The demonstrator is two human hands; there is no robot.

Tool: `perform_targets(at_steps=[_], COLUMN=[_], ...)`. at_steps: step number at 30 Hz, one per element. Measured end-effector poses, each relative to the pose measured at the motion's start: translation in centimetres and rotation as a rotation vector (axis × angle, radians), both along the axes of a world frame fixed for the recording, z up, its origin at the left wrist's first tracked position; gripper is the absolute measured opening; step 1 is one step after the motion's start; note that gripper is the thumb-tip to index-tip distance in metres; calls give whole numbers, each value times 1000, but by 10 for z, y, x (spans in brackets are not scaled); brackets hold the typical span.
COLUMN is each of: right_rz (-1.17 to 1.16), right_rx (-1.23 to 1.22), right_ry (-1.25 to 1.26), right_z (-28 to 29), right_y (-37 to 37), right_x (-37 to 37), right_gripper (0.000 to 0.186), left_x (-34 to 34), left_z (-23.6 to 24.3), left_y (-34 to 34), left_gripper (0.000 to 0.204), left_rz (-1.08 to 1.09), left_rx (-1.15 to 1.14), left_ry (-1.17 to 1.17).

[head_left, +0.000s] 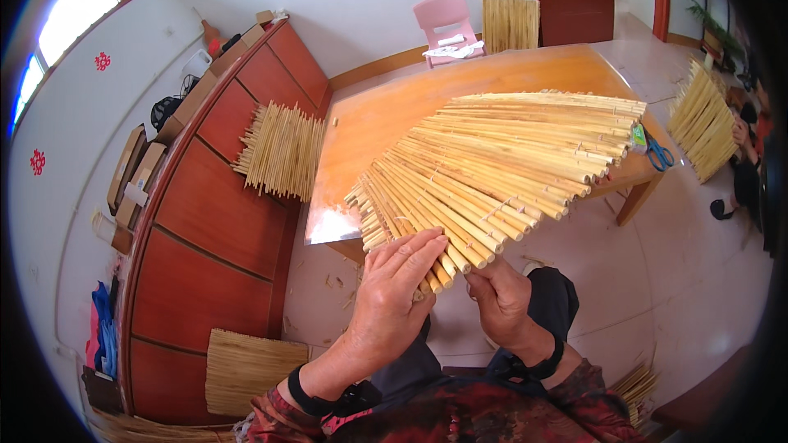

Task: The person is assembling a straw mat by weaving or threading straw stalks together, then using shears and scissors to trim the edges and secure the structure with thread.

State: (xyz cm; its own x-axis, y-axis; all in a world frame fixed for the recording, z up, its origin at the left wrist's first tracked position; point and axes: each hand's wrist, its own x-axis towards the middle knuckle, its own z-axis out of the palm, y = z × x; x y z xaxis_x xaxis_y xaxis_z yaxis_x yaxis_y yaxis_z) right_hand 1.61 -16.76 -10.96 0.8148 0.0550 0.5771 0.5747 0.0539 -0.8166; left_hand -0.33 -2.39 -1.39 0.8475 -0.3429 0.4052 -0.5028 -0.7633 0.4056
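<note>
A fan-shaped mat of straw-coloured stalks (501, 160), tied together in rows with thin thread, lies across the table and sticks out over its near edge toward me. My left hand (398, 279) is closed over the near left corner of the mat, fingers on top of the last stalks. Under the cut stalk ends just to the right, my right hand (502, 299) is closed at the mat's edge, its thumb and fingers pressed together there. The fingertips of the right hand are partly hidden below the stalks.
Beneath the mat is an orange wooden table (369, 119); blue-handled scissors (659, 154) lie at its right end. More stalk mats lean by the red cabinet (217, 197) and the far wall. A pink chair (443, 16) stands behind. At right another person holds a stalk mat (702, 123).
</note>
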Motion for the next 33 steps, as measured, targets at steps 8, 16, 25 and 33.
perform_targets(at_steps=[8, 16, 25, 33], right_rz=[32, 148, 141, 51], right_rx=[-50, 2, 143, 48], right_ry=[-46, 150, 144, 28], right_z=[-4, -2, -11, -10], right_y=[-7, -12, -2, -3], right_x=[8, -8, -4, 5], right_gripper=[14, 17, 17, 18], left_x=[0, -4, 0, 1], left_z=[-1, -3, 1, 0], left_y=[1, 5, 2, 5], left_gripper=[54, 54, 57, 58], left_rz=[-7, 2, 23, 8], left_rx=[-4, -4, -5, 17], left_ry=[-27, -20, 2, -18])
